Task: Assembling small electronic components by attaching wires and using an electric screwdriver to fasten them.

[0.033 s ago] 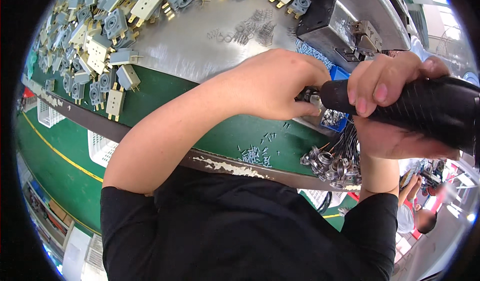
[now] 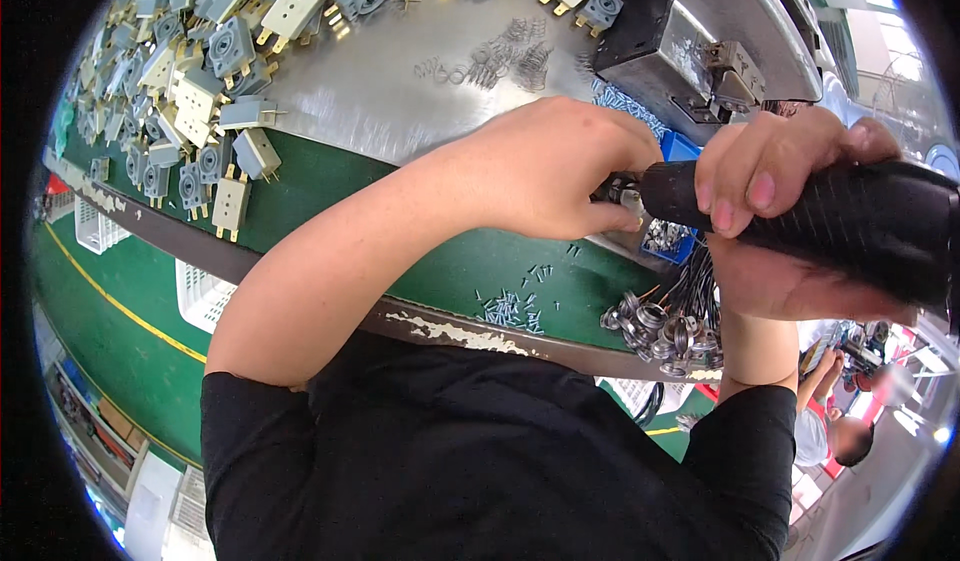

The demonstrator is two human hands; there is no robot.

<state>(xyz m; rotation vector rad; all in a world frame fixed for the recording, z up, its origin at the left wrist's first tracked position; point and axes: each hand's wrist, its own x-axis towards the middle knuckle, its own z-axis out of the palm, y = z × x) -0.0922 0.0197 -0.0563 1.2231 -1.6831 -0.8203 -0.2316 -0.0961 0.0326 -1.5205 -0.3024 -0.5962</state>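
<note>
Two hands, the left hand [image 2: 570,166] and the right hand [image 2: 765,166], one black cylindrical tool [image 2: 850,206] and at least three white crates [image 2: 197,296] can be counted. Dozens of grey-and-cream components [image 2: 195,108] and more than a dozen loose screws [image 2: 508,311] are seen. Exact totals of coiled springs [image 2: 510,54] and ring-shaped metal parts [image 2: 680,336] are hidden by overlap.

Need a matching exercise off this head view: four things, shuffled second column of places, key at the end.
Things
1. black cylindrical handheld tool
2. thin coiled metal springs
3. small silvery screws
4. boxy grey-and-cream plastic parts

Places
A. on the green tabletop by its near edge
B. heaped at upper left
C. gripped in the right hand
D. on the bare metal sheet

Pairs: 1-C; 2-D; 3-A; 4-B
</note>
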